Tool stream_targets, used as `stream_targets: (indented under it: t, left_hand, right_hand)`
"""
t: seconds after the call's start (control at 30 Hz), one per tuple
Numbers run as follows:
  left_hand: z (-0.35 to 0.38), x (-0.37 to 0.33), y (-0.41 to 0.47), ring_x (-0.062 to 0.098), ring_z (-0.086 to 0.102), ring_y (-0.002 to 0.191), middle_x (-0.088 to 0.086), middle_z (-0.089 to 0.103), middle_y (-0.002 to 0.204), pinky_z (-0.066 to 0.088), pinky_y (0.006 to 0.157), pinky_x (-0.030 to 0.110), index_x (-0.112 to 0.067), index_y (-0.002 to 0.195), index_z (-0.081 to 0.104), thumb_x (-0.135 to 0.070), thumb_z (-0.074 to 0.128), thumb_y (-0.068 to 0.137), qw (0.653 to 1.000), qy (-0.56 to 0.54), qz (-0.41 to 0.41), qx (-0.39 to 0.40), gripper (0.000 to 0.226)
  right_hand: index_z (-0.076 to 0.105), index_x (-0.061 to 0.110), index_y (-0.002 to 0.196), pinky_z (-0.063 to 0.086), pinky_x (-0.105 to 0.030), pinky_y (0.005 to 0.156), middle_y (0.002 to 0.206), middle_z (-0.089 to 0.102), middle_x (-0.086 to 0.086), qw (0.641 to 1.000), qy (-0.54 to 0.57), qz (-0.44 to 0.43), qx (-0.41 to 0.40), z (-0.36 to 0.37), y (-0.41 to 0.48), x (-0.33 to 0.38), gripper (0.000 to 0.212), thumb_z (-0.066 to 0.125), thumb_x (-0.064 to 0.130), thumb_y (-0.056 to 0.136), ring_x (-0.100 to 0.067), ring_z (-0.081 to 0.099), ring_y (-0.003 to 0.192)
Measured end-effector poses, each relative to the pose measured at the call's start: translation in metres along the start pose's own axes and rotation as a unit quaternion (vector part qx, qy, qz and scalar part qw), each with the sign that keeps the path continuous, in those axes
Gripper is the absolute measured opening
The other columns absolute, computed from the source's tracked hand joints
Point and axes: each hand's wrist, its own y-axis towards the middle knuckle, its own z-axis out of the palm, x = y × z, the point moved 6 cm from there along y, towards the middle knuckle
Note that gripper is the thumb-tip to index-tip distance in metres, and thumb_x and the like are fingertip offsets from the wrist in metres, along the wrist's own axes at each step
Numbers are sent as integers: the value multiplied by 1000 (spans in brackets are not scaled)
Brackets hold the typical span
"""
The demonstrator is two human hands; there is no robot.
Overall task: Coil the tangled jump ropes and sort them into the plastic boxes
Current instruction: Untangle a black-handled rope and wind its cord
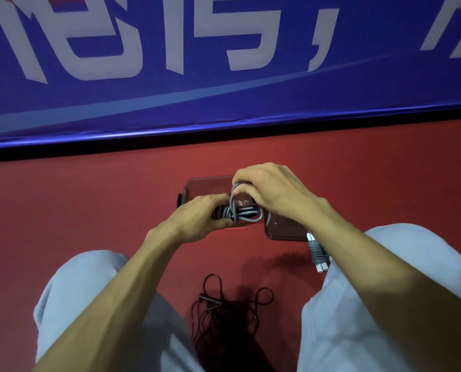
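Observation:
A grey jump rope (244, 212) with dark handles is bundled between both hands above the red floor. My left hand (200, 220) grips the handle end of the bundle. My right hand (271, 193) pinches a loop of the grey cord at the top. Under the hands lie two clear plastic boxes, one (205, 187) at the back left and one (283, 232) at the front right. A coiled grey rope with white handles (318, 255) lies by my right knee. A tangled black jump rope (224, 310) lies on the floor between my legs.
I sit on a red floor (89, 210) with my legs in light grey trousers (89, 291) spread to both sides. A blue banner with large white characters (224, 63) runs along the wall ahead, with a black strip at its base.

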Motion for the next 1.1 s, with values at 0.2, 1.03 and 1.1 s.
stream_targets:
  t: [0.2,1.03,1.1]
  left_hand:
    - [-2,-9,-4,4,58,89,-10,64,99,47,82,26,-22,112,60,-16,73,86,991,-129,28,-9,30]
    - [-39,41,-13,22,58,68,3,64,75,50,71,36,-15,99,70,-27,62,95,719,-585,-187,-326,15]
    - [-44,51,-14,23,59,75,4,67,82,50,76,42,-20,101,71,-26,65,93,778,-489,-171,-356,11]
  right_hand:
    - [71,19,80,45,-31,65,71,66,-2,980,55,181,-53,0,1,-28,33,73,52,76,-22,58,71]
    - [73,22,76,44,-21,54,64,61,-2,943,196,200,179,32,-8,-31,12,75,32,81,-14,59,57]
    - [73,20,81,48,-26,64,71,64,0,959,153,173,165,28,-7,-30,13,69,31,87,-18,62,67]
